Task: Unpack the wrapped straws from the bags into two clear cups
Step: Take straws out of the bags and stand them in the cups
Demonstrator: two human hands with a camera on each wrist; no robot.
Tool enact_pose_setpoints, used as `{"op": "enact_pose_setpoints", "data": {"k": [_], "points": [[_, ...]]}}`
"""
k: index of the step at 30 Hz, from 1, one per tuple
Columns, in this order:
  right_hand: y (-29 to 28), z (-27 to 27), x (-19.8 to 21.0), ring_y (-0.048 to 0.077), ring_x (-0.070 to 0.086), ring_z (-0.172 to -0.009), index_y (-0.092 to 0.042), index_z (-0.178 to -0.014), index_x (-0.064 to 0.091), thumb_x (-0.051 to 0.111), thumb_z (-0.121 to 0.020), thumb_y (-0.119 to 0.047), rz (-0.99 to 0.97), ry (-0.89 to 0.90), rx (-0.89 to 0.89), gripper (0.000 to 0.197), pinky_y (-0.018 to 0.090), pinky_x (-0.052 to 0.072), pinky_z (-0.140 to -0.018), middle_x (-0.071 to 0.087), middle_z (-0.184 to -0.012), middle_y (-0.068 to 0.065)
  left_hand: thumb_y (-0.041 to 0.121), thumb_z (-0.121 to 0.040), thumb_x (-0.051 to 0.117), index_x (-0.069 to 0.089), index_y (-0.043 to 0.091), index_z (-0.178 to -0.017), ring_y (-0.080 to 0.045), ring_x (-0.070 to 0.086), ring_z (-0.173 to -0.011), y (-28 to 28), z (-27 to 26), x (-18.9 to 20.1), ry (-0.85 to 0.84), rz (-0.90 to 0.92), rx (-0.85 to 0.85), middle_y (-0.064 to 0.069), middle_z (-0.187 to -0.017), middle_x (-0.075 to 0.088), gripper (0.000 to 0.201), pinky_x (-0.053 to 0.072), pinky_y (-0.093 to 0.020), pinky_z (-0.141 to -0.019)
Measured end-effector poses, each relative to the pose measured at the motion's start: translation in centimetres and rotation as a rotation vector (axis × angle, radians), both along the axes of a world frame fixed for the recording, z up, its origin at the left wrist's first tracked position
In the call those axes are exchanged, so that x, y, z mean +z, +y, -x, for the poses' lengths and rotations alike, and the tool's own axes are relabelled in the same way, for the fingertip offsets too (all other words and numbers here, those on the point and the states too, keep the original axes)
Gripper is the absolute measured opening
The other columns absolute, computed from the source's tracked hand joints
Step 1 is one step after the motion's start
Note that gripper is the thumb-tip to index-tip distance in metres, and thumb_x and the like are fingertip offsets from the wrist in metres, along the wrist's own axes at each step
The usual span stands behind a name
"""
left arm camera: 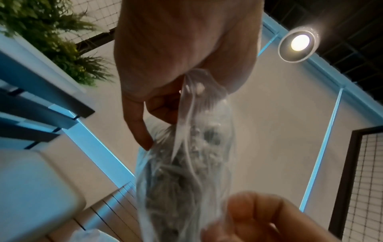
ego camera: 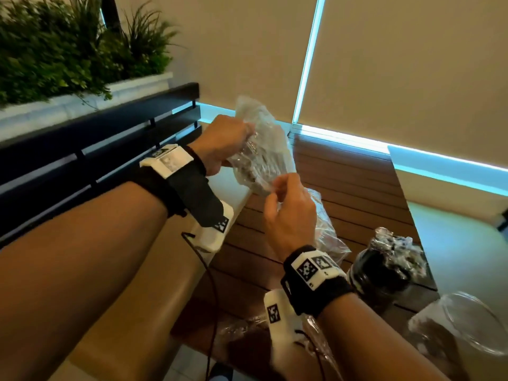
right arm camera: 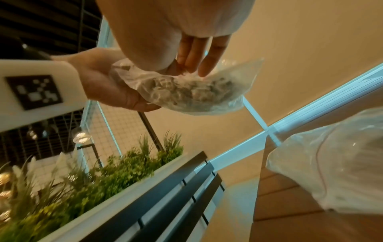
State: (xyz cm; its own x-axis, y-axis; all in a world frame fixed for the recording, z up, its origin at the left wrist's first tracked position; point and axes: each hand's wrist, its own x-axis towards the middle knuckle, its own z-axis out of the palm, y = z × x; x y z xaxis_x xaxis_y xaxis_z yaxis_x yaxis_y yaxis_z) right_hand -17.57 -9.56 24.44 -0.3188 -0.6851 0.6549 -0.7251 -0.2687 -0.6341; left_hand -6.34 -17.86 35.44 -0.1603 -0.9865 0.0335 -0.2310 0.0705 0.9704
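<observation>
A clear plastic bag of wrapped straws is held up above the wooden table. My left hand grips its upper part, fingers curled round the plastic. My right hand pinches the bag's lower end between thumb and fingertips. The bag bulges with dark straws in crinkled wrappers. At the right of the table stands a clear cup packed with wrapped straws. A second clear cup stands nearer me and looks empty.
Another clear bag lies on the table under my right hand, and one more lies near the front edge. A cushioned bench and a dark slatted rail with a planter run along the left.
</observation>
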Motion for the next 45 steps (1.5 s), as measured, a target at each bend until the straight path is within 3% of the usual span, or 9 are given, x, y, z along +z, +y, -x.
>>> {"op": "enact_pose_setpoints", "data": {"k": [2,9,17,20,25,30,34,39,45], "points": [[0.0,1.6,0.3,0.017,0.058,-0.080,-0.020,-0.094,0.060,0.056,-0.084,-0.013,0.038,0.017,-0.035,0.013,0.032,0.049,-0.069,0.062,-0.086,-0.003,0.019,-0.093,0.052,0.054,0.015,-0.075,-0.010,0.061,-0.059,0.4,1.4,-0.3,0.061,-0.009,-0.016,-0.002,-0.072,0.056,0.019,0.054,-0.037,-0.072],[2.1,4.9,-4.5,0.008,0.060,-0.072,-0.022,-0.078,0.069,0.063,-0.083,-0.011,-0.375,-0.192,-0.057,0.014,0.016,0.039,-0.069,0.065,-0.072,-0.012,0.033,-0.095,0.059,0.063,0.010,-0.096,-0.014,0.061,-0.072,1.3,5.0,-6.5,-0.064,-0.152,-0.119,-0.005,-0.087,0.063,0.024,0.053,-0.033,-0.072],[1.5,6.9,-5.9,0.014,0.064,-0.073,-0.017,-0.073,0.073,0.074,-0.081,-0.019,-0.442,-0.762,-0.015,0.008,0.046,0.056,-0.084,0.071,-0.073,-0.001,0.029,-0.067,0.088,0.039,0.020,-0.129,-0.024,0.059,-0.110,1.2,5.8,-7.9,-0.214,-0.111,-0.261,-0.007,-0.121,0.055,0.080,0.058,-0.047,-0.086],[1.4,6.6,-4.3,0.020,0.060,-0.077,-0.010,-0.082,0.069,0.068,-0.088,-0.017,-0.416,-0.935,0.081,0.009,0.044,0.055,-0.080,0.066,-0.080,0.007,0.041,-0.052,0.090,0.036,0.020,-0.125,-0.025,0.062,-0.104,1.8,6.6,-8.3,-0.312,-0.092,-0.188,-0.006,-0.118,0.055,0.093,0.061,-0.045,-0.077],[1.9,6.9,-2.5,0.007,0.060,-0.054,-0.015,-0.081,0.054,0.052,-0.094,-0.003,-0.442,-1.175,0.208,0.018,0.019,0.047,-0.047,0.059,-0.072,0.000,0.028,-0.080,0.077,0.060,0.013,-0.075,-0.018,0.065,-0.063,3.6,8.6,-9.2,-0.362,-0.002,-0.153,-0.009,-0.079,0.069,0.023,0.056,-0.029,-0.055],[2.1,7.6,-3.2,0.016,0.049,-0.079,-0.022,-0.075,0.054,0.049,-0.092,-0.006,-0.508,-1.284,0.211,0.024,0.032,0.043,-0.067,0.053,-0.079,0.001,0.012,-0.079,0.062,0.069,0.014,-0.068,-0.025,0.068,-0.081,4.3,9.7,-8.8,-0.443,0.081,-0.198,-0.006,-0.079,0.071,0.013,0.061,-0.038,-0.074],[2.1,8.3,-3.1,0.014,0.050,-0.057,-0.016,-0.078,0.050,0.041,-0.091,-0.002,-0.429,-1.392,0.132,0.022,0.029,0.038,-0.059,0.053,-0.070,0.003,0.014,-0.087,0.051,0.053,0.013,-0.057,-0.024,0.056,-0.066,4.0,9.7,-9.1,-0.487,0.168,-0.133,-0.003,-0.063,0.058,0.030,0.044,-0.029,-0.059],[1.0,9.3,-3.5,0.030,0.066,-0.077,-0.012,-0.095,0.047,0.044,-0.095,-0.008,-0.349,-1.258,-0.190,0.005,0.032,0.054,-0.046,0.054,-0.107,0.017,0.023,-0.095,0.044,0.053,0.007,-0.077,-0.035,0.059,-0.088,2.1,8.2,-8.6,-0.634,0.285,-0.013,-0.015,-0.089,0.063,0.025,0.046,-0.039,-0.073],[1.3,8.2,-2.0,0.016,0.049,-0.085,-0.018,-0.090,0.048,0.050,-0.079,0.001,-0.258,-0.208,-0.343,0.022,0.025,0.042,-0.066,0.047,-0.099,0.000,0.019,-0.092,0.045,0.038,0.018,-0.057,-0.034,0.049,-0.065,1.8,8.1,-8.5,-0.582,0.401,-0.053,-0.020,-0.085,0.049,0.036,0.038,-0.039,-0.059]]}}
